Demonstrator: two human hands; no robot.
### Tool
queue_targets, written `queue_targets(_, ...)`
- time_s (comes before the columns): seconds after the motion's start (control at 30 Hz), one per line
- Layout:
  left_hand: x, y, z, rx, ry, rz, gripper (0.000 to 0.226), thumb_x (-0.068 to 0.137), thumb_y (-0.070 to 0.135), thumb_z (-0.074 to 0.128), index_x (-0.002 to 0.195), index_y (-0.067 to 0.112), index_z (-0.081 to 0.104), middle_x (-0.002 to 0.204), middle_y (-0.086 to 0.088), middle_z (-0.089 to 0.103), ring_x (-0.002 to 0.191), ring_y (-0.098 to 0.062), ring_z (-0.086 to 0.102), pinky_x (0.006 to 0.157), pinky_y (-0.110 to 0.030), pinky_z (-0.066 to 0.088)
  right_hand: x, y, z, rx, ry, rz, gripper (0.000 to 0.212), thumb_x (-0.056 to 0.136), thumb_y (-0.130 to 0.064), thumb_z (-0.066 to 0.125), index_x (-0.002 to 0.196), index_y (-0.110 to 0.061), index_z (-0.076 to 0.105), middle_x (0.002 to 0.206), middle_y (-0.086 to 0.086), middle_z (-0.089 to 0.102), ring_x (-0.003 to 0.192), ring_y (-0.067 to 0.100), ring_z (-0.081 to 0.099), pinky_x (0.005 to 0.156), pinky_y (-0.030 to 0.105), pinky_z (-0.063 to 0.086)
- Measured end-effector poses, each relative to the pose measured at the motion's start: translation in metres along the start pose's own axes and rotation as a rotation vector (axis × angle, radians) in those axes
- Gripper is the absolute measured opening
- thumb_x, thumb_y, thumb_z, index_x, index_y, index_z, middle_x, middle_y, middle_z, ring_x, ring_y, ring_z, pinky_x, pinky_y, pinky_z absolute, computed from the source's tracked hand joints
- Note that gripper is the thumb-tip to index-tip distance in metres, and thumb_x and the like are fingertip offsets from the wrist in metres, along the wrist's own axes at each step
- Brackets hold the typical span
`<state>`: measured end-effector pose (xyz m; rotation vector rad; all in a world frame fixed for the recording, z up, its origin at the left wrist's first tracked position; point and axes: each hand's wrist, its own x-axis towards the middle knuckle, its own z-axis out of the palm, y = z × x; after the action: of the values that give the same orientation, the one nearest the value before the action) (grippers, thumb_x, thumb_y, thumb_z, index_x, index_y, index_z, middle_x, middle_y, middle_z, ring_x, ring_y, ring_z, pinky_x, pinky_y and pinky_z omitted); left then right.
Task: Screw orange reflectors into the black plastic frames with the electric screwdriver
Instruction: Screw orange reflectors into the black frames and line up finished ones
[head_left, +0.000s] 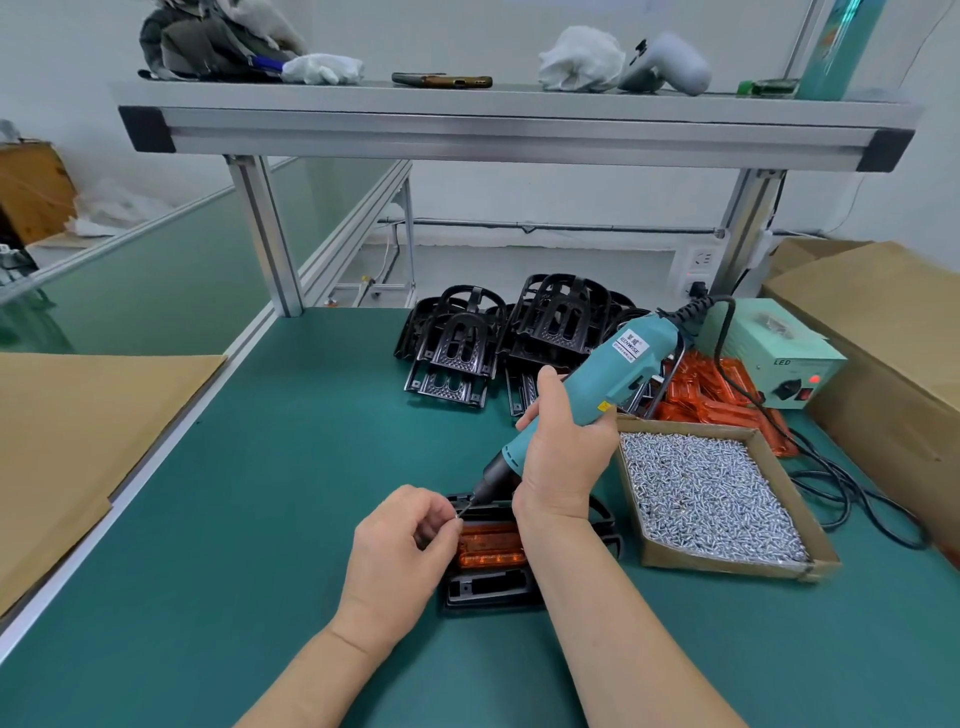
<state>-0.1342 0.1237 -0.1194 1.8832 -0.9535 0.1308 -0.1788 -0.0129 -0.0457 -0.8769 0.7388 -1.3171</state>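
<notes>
Left forearm (311, 670) and right forearm (618, 623) low in frame, both angled in toward bench centre.

Left grip (400, 551): thumb and forefinger pinched on a small screw (460, 514), offered up at the bit tip. Right grip (563, 452): clenched round the teal electric screwdriver (597, 384) at mid-body, tool tilted, nose down and to the left, bit just over the far left corner of the work.

Directly beneath: black plastic frame (488, 590) flat on green bench (260, 493), orange reflector (491, 551) seated in its middle, partly hidden by both wrists. Screws already driven or not: cannot tell.

Handling, as judged:
- Screw tiny, light, smooth metal, easy to fumble. Best pinched by the shank, head left free for the bit.
- Reflector thin hard plastic, likely brittle under over-driving. Edges only, no pressing on the face.
- Frame stiff but light, liable to skate on the mat under an off-axis push. Hold-down at the rim beside the hole advisable.
- Screwdriver the heavy item, cord (831, 467) trailing behind. Mid-body hold sensible.

Outward:
- Cardboard tray (727, 564) heaped with screws, just right of the frame.
- Spare reflectors (727, 395) piled behind the tray.
- Bare frames (467, 348) stacked at bench rear.
- Power box (774, 358) far right, red lamp lit.
</notes>
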Motion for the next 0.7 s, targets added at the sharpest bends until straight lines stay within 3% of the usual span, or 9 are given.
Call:
queue_targets(0.17, -0.0015, -0.0007, -0.0005, 0.071, 0.055, 0.067, 0.026, 0.074, 0.005, 0.078, 0.071, 0.023, 0.06, 0.069, 0.016, 0.055, 0.067, -0.002, 0.052, 0.065, -0.01, 0.04, -0.0033, -0.0012, 0.0048, 0.007, 0.04, 0.006, 0.02, 0.086, -0.018, 0.072, 0.082, -0.02, 0.053, 0.056, -0.002, 0.055, 0.045, 0.011, 0.05, 0.048, 0.019, 0.045)
queue_targets(0.3, -0.0014, -0.0017, 0.0009, 0.095, 0.049, 0.074, 0.033, 0.072, -0.002, 0.082, 0.071, 0.022, 0.06, 0.069, 0.016, 0.054, 0.068, -0.002, 0.052, 0.065, -0.01, 0.04, -0.0023, -0.0007, 0.0055, 0.004, 0.04, 0.015, 0.019, 0.087, -0.018, 0.072, 0.082, -0.021, 0.053, 0.055, -0.002, 0.054, 0.045, 0.011, 0.05, 0.048, 0.02, 0.045)
queue_targets(0.7, 0.0001, -0.0033, 0.0031, 0.023, 0.04, 0.067, 0.027, 0.074, 0.004, 0.081, 0.081, 0.023, 0.063, 0.077, 0.015, 0.059, 0.075, -0.004, 0.057, 0.07, -0.008, 0.042, 0.0062, 0.0011, 0.0033, 0.014, 0.021, 0.008, 0.019, 0.087, -0.015, 0.071, 0.083, -0.017, 0.053, 0.054, -0.001, 0.054, 0.043, 0.01, 0.049, 0.048, 0.02, 0.046)
